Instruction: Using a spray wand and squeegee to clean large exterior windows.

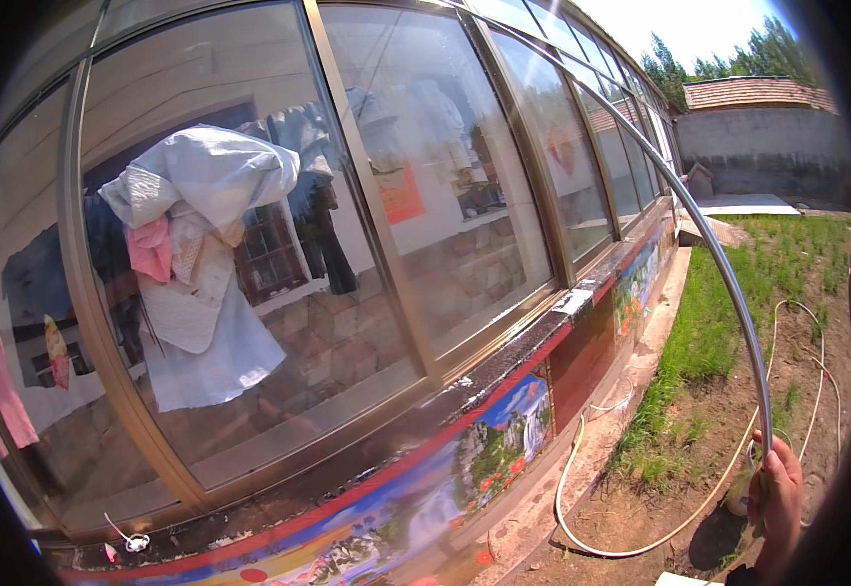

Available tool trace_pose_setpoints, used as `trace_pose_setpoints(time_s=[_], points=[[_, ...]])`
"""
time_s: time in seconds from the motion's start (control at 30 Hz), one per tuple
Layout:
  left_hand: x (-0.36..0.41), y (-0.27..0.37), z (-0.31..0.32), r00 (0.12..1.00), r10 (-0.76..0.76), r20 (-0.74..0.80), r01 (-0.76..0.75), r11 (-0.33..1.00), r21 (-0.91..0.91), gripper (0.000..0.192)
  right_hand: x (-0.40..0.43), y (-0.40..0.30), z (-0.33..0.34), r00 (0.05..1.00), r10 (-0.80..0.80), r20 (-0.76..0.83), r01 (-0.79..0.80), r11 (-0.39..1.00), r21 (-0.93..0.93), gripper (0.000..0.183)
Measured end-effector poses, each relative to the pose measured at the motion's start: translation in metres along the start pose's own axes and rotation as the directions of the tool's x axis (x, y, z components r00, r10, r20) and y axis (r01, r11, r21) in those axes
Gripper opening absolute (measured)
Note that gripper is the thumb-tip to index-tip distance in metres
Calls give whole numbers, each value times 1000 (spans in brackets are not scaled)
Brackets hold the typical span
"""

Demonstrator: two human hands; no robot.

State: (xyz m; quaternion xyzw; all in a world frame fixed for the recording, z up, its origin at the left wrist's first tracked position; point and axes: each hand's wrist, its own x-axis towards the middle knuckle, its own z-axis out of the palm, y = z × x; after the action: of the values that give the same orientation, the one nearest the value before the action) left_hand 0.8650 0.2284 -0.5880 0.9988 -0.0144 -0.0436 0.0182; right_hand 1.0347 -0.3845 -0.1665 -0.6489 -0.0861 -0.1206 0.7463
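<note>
My right hand (776,487), at the lower right, is closed around a long metal pole (733,293). The pole looks bent by the lens and runs up and left towards the top of the window frames. A bundle of white cloth (228,172) with a pink cloth (151,247) shows at the left glass pane; whether it is before or behind the glass, I cannot tell. My left hand is out of view. Before me stands a long row of glass windows (433,183) in metal frames, above a dark sill (367,414).
A pale hose (616,554) loops over the soil and ledge. Green plants (696,344) grow beside the painted wall (502,447). A small white object (136,542) lies on the sill at lower left. A grey wall (762,146) stands at the far end.
</note>
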Motion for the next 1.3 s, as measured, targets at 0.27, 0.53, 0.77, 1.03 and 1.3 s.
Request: trace_pose_setpoints(time_s=[0.27,0.53,0.77,1.03,1.3], points=[[-9,4,-7,998,-60,-3,60,993,-99,29,0,5,-6,999,45,22,-46,997,58,33],[-8,15,-47,964,-264,15,241,856,-458,33,0,0,-6,995,33,90,-42,993,107,32],[-4,23,-87,880,-452,149,395,521,-756,37,-7,-1,-1,996,57,72,-64,993,102,32],[-33,29,-95,762,-548,344,475,113,-873,41,-28,-2,12,997,32,70,-37,997,71,33],[-81,20,-82,684,-556,472,504,-108,-857,45,-61,-41,57,993,87,84,-89,996,17,37]])
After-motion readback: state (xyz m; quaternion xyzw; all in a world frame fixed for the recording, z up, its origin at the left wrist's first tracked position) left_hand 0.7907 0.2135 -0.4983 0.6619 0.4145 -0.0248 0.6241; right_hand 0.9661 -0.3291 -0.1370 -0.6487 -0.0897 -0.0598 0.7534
